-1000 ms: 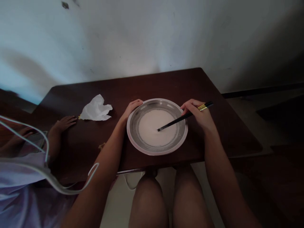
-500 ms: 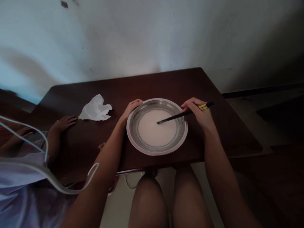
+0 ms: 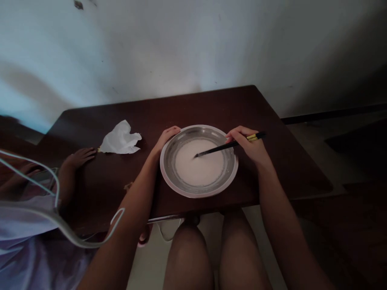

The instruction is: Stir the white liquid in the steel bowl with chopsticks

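Note:
A wide metal bowl (image 3: 198,192) stands on the dark table, holding a pale, milky liquid (image 3: 199,165). My left hand (image 3: 167,136) grips the bowl's rim at its far left side; some of its fingers are hidden behind the edge. In my right hand (image 3: 247,143), closed above the bowl's right rim, is a pair of black chopsticks (image 3: 216,149) with gold bands near the top. Their tips slant down to the left and meet the liquid near the middle of the bowl.
A crumpled white plastic bag (image 3: 121,139) lies on the table (image 3: 193,106) to the left. Beside it rests another person's hand (image 3: 80,157). White cables (image 3: 72,237) cross the lower left. A wall (image 3: 181,44) rises behind the table.
My right hand and the chopsticks have shifted a little to the left, moving the tips through the liquid. My left hand stays on the bowl's rim.

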Demonstrator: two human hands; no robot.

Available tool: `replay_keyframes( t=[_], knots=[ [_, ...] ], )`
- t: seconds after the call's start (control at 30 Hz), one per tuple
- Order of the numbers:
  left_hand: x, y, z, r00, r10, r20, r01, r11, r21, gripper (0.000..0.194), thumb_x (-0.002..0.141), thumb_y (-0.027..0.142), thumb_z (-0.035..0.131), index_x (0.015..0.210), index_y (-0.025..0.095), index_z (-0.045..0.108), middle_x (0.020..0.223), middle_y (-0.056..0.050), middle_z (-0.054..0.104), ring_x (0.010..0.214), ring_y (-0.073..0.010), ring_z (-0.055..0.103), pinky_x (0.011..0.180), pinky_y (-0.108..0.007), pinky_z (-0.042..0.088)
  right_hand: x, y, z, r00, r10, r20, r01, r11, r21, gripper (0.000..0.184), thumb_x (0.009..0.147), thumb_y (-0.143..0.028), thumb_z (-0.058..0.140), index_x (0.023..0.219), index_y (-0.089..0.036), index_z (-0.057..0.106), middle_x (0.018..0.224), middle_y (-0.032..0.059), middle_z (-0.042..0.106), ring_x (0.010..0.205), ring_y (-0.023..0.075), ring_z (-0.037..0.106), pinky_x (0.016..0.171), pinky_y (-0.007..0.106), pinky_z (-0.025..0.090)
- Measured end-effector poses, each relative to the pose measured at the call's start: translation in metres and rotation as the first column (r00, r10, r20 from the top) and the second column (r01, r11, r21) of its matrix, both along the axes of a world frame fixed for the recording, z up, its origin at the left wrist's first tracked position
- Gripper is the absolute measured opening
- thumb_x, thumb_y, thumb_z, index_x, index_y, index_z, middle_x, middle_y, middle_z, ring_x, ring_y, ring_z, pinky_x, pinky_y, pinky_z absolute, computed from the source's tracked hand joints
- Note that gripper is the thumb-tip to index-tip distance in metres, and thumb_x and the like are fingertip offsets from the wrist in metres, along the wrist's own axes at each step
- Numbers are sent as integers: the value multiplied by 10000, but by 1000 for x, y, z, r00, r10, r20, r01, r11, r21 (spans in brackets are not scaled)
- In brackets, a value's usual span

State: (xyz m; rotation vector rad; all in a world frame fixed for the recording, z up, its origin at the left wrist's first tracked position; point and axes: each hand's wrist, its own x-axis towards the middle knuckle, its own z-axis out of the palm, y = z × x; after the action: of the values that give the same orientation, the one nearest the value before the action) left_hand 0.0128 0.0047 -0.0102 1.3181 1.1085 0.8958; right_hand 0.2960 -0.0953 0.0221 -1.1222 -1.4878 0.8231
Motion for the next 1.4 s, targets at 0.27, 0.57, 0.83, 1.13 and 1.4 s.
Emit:
replay_keyframes(
  t=[0.27, 0.57, 0.83, 1.13, 1.4],
  knots=[
    [0, -2, 2, 1000, -16, -13, 16, 1000, -2, 195, 728, 347, 605, 681, 158, 596, 609, 18, 539, 559, -92, 458, 532, -206, 368, 0, 1, -2, 1000, 16, -3, -16, 1000, -1, 202, 877, -324, 562, 775, -209, 694, 668, -12, 678, 670, 123, 632, 668, 265, 504],
    [-1, 1, -2, 999, -30, -13, 31, 999, 24, 213, 712, 378, 600, 708, 165, 586, 614, 15, 537, 560, -106, 471, 541, -228, 373, -1, 1, -1, 1000, -6, -2, 6, 1000, -1, 201, 871, -326, 566, 756, -213, 686, 672, -9, 680, 678, 130, 638, 671, 275, 511],
    [0, -1, 1, 1000, -18, -9, 18, 1000, 0, 209, 706, 364, 612, 700, 157, 587, 625, 17, 542, 569, -99, 467, 547, -220, 364, 0, 1, -2, 1000, -1, -14, 0, 1000, -10, 194, 870, -308, 564, 750, -209, 679, 662, -14, 676, 663, 125, 636, 658, 266, 512],
    [-1, 0, -1, 1000, -11, -1, 11, 1000, 4, 212, 693, 372, 617, 690, 162, 588, 618, 15, 537, 563, -100, 458, 541, -221, 359, -1, 2, -2, 1000, -17, -11, 17, 1000, 15, 190, 871, -314, 571, 762, -210, 686, 675, -12, 681, 678, 122, 638, 675, 265, 505],
    [-1, 1, 0, 1000, -10, -28, 10, 1000, 29, 201, 700, 361, 605, 688, 160, 593, 627, 12, 545, 576, -103, 469, 547, -221, 375, -1, 1, -2, 1000, 10, -23, -11, 1000, -12, 202, 874, -344, 568, 766, -218, 683, 661, -14, 678, 663, 129, 634, 664, 276, 505]
  ],
)
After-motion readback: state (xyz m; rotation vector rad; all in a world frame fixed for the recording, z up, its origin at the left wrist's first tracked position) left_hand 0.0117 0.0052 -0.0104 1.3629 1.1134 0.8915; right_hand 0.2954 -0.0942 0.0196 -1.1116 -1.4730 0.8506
